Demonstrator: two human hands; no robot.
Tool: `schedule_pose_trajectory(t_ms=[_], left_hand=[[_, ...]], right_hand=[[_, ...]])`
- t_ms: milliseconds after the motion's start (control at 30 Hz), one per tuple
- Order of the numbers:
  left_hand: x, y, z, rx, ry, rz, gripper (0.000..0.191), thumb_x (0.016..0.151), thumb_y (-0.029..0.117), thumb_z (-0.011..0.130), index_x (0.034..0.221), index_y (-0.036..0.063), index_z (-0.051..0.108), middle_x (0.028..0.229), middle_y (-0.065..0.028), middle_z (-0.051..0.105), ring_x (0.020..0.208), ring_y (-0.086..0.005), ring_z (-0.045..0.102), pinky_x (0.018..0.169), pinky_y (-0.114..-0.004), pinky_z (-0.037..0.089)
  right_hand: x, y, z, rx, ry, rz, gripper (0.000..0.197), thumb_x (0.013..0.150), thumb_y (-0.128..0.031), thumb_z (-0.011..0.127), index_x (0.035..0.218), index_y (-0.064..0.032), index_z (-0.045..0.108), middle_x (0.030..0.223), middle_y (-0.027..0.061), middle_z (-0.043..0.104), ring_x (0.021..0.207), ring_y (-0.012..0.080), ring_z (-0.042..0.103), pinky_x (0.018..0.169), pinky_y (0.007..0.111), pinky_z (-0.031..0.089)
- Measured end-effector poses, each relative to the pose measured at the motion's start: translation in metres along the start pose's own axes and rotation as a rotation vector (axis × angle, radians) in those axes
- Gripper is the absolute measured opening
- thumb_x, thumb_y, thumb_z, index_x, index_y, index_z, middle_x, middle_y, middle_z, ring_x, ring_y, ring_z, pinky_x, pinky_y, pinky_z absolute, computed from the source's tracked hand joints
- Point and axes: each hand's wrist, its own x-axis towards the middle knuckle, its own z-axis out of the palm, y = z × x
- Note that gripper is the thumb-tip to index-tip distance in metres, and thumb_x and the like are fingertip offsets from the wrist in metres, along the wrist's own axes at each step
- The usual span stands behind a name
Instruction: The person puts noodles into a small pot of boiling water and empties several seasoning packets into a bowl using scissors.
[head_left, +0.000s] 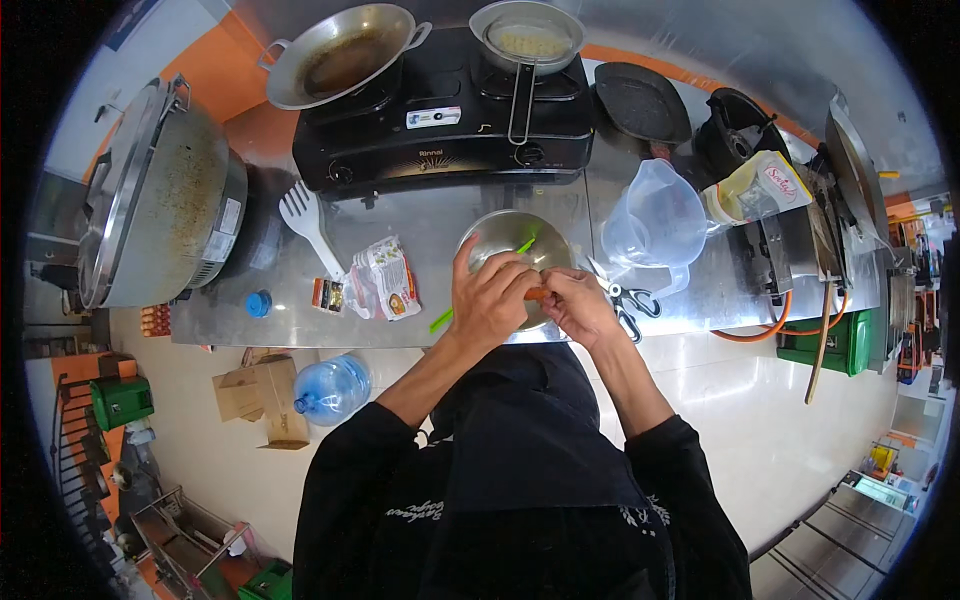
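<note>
Both my hands meet over a round steel bowl (502, 229) near the counter's front edge. An orange item (535, 293), too small to name surely, is pinched between them. My left hand (491, 294) curls over its left end, while the fingertips of my right hand (579, 301) grip the right end. Bright green handles or sticks (441, 321) show to the left of my left hand and inside the bowl; their middle is hidden by that hand. Black-handled kitchen scissors (628, 295) lie partly open just right of my right hand. Left of the bowl lies an opened printed food packet (390, 281).
Behind the bowl stands a black two-burner gas stove (442, 154) with a wok (341, 56) and a saucepan (529, 34). A plastic measuring jug (654, 214) is at right; a white slotted spatula (311, 229), blue cap (259, 304) and large cooker (161, 195) are at left.
</note>
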Motion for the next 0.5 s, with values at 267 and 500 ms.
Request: schedule_pose_trajectory(t_ms=[267,500], left_hand=[[-0.005,-0.017,0.003,-0.185,-0.19,-0.256,0.014,0.069,0.007,0.068,0.082,0.0113,0.069,0.081,0.0005,0.064,0.088,-0.0189,0.06,0.101,-0.046,0.032],[-0.006,-0.02,0.007,0.012,-0.175,-0.193,0.007,0.069,0.012,0.069,0.076,0.0116,0.07,0.077,-0.0003,0.062,0.085,-0.0204,0.059,0.088,-0.042,0.037]], right_hand=[[0.028,0.014,-0.013,-0.642,0.044,-0.42,0.008,0.076,-0.008,0.065,0.076,0.0001,0.063,0.072,0.0063,0.062,0.061,0.0134,0.056,0.055,0.027,0.044],[0.029,0.004,0.011,-1.115,0.098,-0.872,0.012,0.075,-0.009,0.066,0.079,0.0014,0.063,0.071,0.0132,0.063,0.06,0.0189,0.058,0.059,0.032,0.048]])
